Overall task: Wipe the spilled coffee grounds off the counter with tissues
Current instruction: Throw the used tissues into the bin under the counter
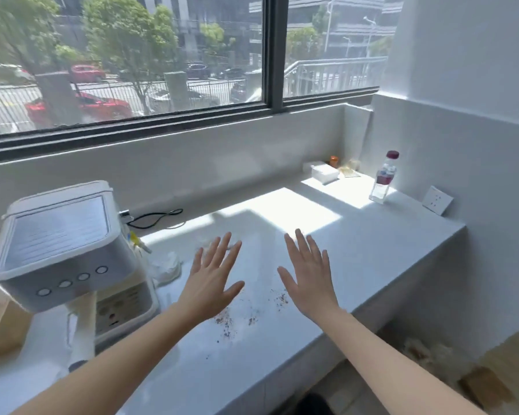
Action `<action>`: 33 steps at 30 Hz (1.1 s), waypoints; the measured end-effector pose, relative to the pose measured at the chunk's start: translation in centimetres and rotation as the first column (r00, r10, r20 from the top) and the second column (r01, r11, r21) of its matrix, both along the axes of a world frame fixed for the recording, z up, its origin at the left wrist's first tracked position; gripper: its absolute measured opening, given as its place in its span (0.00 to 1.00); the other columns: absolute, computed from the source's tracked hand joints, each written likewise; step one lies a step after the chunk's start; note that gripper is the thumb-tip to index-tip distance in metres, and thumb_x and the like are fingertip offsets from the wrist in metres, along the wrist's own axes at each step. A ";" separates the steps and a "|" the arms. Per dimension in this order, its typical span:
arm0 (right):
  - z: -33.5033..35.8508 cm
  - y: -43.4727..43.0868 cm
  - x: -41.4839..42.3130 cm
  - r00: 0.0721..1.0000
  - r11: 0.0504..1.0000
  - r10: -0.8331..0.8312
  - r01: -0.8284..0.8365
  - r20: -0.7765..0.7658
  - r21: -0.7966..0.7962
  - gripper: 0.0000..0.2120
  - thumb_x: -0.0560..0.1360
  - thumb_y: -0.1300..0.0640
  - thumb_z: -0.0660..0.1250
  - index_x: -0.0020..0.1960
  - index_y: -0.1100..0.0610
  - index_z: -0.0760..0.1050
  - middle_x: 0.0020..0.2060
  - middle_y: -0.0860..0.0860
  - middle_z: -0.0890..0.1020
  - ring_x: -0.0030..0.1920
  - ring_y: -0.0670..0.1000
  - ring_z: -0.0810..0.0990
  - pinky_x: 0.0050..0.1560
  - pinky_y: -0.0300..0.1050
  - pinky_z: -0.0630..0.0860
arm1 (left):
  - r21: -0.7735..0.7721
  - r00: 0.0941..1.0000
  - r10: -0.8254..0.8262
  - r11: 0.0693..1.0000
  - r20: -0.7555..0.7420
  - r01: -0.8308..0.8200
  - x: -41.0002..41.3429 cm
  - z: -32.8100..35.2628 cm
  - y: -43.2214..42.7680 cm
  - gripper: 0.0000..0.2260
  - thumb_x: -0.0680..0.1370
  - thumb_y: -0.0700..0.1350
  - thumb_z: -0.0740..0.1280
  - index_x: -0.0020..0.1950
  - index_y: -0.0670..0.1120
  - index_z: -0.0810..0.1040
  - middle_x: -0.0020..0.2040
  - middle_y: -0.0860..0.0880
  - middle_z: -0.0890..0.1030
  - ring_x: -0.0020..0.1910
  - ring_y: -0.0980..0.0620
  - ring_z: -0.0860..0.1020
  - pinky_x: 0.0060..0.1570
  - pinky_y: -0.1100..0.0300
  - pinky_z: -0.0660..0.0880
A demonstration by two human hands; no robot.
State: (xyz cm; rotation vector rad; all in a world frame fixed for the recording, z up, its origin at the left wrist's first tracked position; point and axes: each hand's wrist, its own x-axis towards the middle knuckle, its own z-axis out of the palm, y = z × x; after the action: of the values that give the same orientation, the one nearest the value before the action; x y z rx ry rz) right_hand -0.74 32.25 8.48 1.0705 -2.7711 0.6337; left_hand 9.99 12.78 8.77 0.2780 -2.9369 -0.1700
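Brown coffee grounds (252, 317) lie scattered on the white counter (372, 244), just in front of my hands. My left hand (213, 280) hovers flat above the counter with fingers spread and holds nothing. My right hand (309, 277) is held the same way a little to the right, palm down, empty. A crumpled white tissue (168, 266) lies on the counter beside the coffee machine, left of my left hand. A white tissue box (324, 173) stands at the far end near the corner.
A white coffee machine (66, 250) fills the left side, its black cord (159, 218) trailing along the back wall. A water bottle (382, 178) with a dark red cap and a wall socket (436, 200) are at the far right. The counter's front edge drops off at right.
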 end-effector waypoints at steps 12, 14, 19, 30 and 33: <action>-4.5 -11.5 -3.1 0.950 0.951 0.181 -0.236 0.255 0.201 0.31 0.80 0.42 0.49 0.77 0.47 0.38 0.77 0.46 0.39 0.76 0.49 0.38 0.73 0.58 0.41 | 0.263 0.921 0.369 0.883 0.127 -0.390 1.2 -4.2 -8.3 0.37 0.77 0.57 0.61 0.76 0.51 0.42 0.77 0.47 0.36 0.76 0.44 0.40 0.73 0.48 0.46; -5.7 -13.3 -4.1 0.938 0.936 0.178 -0.254 0.297 0.242 0.31 0.80 0.41 0.49 0.77 0.48 0.39 0.77 0.47 0.40 0.76 0.50 0.40 0.73 0.59 0.43 | 0.350 0.888 0.434 0.817 0.151 -0.458 0.0 -5.4 -9.4 0.37 0.76 0.56 0.62 0.76 0.50 0.43 0.77 0.47 0.37 0.76 0.44 0.42 0.73 0.48 0.48; -8.6 -17.2 -5.9 0.879 0.928 0.196 -0.309 0.434 0.208 0.30 0.80 0.44 0.54 0.77 0.49 0.47 0.78 0.49 0.47 0.76 0.52 0.51 0.72 0.54 0.57 | 0.530 0.794 0.507 0.596 0.334 -0.604 -2.8 -9.2 -11.0 0.38 0.77 0.54 0.63 0.76 0.49 0.40 0.76 0.46 0.34 0.76 0.44 0.42 0.71 0.49 0.52; -12.3 -24.9 -8.4 0.792 0.953 0.190 -0.292 0.580 0.086 0.30 0.80 0.49 0.56 0.77 0.49 0.47 0.78 0.51 0.46 0.75 0.57 0.53 0.71 0.52 0.58 | 0.562 0.718 0.613 0.483 0.330 -0.671 -5.7 -13.6 -15.8 0.36 0.76 0.43 0.64 0.76 0.45 0.45 0.78 0.45 0.50 0.75 0.44 0.53 0.70 0.53 0.56; -12.6 -26.2 -8.4 0.809 0.933 0.224 -0.339 0.544 0.120 0.29 0.79 0.50 0.56 0.77 0.50 0.50 0.76 0.52 0.57 0.74 0.56 0.58 0.71 0.54 0.60 | 0.485 0.757 0.575 0.589 0.310 -0.646 -5.4 -14.8 -15.6 0.33 0.73 0.42 0.64 0.75 0.48 0.54 0.74 0.47 0.60 0.71 0.44 0.60 0.67 0.51 0.61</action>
State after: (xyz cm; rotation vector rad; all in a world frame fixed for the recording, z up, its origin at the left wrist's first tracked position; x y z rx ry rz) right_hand -9.10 6.04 -4.14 1.5934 -3.2260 0.7756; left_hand 4.59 -2.77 -6.08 1.4131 -2.6031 -0.9524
